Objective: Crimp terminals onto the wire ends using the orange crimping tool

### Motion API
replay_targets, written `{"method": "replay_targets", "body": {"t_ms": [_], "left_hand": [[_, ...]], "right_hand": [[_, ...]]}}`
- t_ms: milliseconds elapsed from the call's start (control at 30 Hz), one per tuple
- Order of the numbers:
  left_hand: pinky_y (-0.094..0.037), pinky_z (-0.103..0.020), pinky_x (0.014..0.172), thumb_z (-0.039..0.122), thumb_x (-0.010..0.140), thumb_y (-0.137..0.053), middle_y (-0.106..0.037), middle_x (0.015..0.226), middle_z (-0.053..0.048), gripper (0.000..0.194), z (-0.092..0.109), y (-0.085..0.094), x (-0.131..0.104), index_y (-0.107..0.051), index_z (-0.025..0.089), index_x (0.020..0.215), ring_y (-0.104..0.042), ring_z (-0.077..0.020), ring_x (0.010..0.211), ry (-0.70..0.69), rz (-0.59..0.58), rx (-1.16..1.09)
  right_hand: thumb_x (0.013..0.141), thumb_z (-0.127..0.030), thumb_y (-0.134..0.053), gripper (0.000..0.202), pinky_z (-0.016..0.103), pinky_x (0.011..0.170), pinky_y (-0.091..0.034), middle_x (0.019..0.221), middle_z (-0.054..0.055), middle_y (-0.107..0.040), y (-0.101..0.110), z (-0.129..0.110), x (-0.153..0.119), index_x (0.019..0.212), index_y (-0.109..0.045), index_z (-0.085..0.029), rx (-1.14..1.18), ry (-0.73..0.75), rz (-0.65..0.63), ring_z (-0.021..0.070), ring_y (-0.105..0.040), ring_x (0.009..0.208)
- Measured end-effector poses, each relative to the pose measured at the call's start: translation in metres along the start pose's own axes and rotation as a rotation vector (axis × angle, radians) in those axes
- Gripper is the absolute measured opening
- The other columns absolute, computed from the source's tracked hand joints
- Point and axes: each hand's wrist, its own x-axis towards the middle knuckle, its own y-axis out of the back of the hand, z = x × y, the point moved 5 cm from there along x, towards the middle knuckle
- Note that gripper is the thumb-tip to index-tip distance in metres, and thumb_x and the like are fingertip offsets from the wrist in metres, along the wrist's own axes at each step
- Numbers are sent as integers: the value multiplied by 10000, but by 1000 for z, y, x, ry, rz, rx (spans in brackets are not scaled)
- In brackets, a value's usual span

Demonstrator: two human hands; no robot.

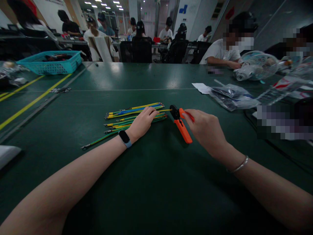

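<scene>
My right hand (206, 130) is closed around one orange handle of a crimping tool (183, 131); the other handle slants away toward the table, apart from my palm. The tool's black jaws point left, at the end of a thin yellow wire (166, 110). That wire runs out from under the fingers of my left hand (144, 119), which are closed on it. Beneath and around this hand lie several yellow, green and blue wires (122, 113) with metal lugs at their left ends. One green-yellow wire (100, 141) lies angled nearer to me.
A turquoise basket (56, 67) with dark items stands back left. On the right are plastic bags (232, 96), a white fan (259, 65) and a dark cable (276, 147). A white object (8, 155) sits at the left edge. Several people work beyond the green table (151, 182).
</scene>
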Motion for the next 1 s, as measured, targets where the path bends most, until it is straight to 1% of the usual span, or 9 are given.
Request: {"method": "replay_targets", "body": {"t_ms": [67,200,300,400,500,633,733,867,1000], "left_hand": [[-534,-409,1003,-50,916,-399,-628,1173,-117,374,1,0,0,-588,122,1189,-589,-219,1097,4,-13,18],[-537,-403,984,-63,901,-381,-636,1146,-123,373,2,1,2,-611,108,1140,-593,-226,1073,35,-40,45],[-546,-402,947,-72,884,-372,-644,1110,-130,367,1,2,2,-630,105,1075,-596,-236,1042,86,-49,82],[-550,-399,918,-81,864,-377,-642,1084,-120,362,-1,3,1,-638,115,1021,-595,-239,1018,134,-35,134],[-551,-396,881,-84,849,-389,-634,1068,-117,343,-2,3,1,-635,115,981,-588,-244,994,163,-44,151],[-547,-399,860,-77,831,-416,-623,1055,-112,317,-1,2,1,-620,128,961,-580,-246,980,152,-60,147],[-547,-406,859,-77,810,-437,-610,1052,-104,319,0,3,2,-611,139,967,-574,-246,985,150,-64,158],[-546,-405,845,-90,809,-419,-585,1053,-118,325,0,3,2,-603,134,958,-563,-251,985,161,-74,140],[-536,-405,852,-97,820,-399,-563,1070,-138,327,3,2,4,-590,121,970,-544,-257,994,142,-104,101]], "right_hand": [[1017,-268,-372,401,349,742,-518,1047,167,-767,2,4,9,1154,-705,-91,-36,10,-53,246,-724,897],[986,-327,-463,362,354,755,-519,1001,121,-790,5,12,36,1106,-761,-159,-62,95,-220,228,-718,840],[951,-338,-538,316,367,784,-528,1009,102,-796,8,16,53,1093,-784,-198,-67,82,-276,234,-716,873],[930,-345,-578,282,366,798,-533,1028,77,-797,10,14,60,1072,-795,-235,-57,74,-302,229,-711,893],[921,-350,-593,270,370,777,-534,993,76,-797,10,10,62,1049,-803,-238,-49,58,-320,227,-708,867],[929,-340,-578,283,372,744,-526,952,92,-795,6,11,66,1038,-808,-214,-72,7,-328,235,-704,835],[935,-346,-564,295,361,714,-516,936,96,-794,4,10,66,1027,-810,-213,-79,11,-319,229,-695,809],[944,-333,-538,307,355,678,-501,881,103,-784,6,7,59,994,-814,-208,-52,-10,-268,219,-681,758],[963,-330,-506,338,368,695,-502,913,125,-782,9,4,46,1034,-798,-175,-49,-35,-221,232,-694,781]]}}
